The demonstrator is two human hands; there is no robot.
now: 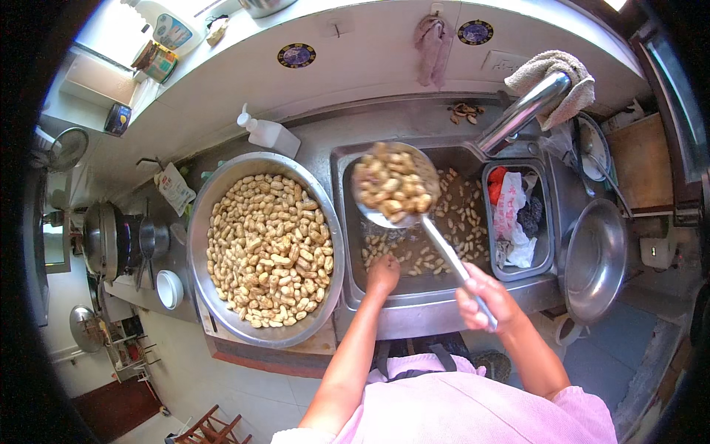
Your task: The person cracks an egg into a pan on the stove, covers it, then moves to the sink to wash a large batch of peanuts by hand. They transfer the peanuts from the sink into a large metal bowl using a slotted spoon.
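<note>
My right hand (pixel 488 299) grips the metal handle of a large skimmer ladle (pixel 444 244). Its round bowl, slightly blurred, is heaped with wet peanuts in their shells (pixel 394 183) and hangs above the sink basin (pixel 410 286). My left hand (pixel 384 273) is low over the near left part of the basin, close to loose peanuts; its fingers are curled and mostly hidden, so whether it holds any is unclear. Murky water with scattered peanuts (pixel 466 216) fills the basin. Left of the sink stands a wide steel bowl (pixel 197 250) full of unshelled peanuts (pixel 266 250).
A grey drain basket (pixel 546 261) holding plastic bags sits at the sink's right side, under a chrome faucet (pixel 521 116) draped with a cloth. An empty steel basin (pixel 596 261) leans farther right. Behind the bowl stands a white pump bottle (pixel 272 136); a stove pan (pixel 105 241) is far left.
</note>
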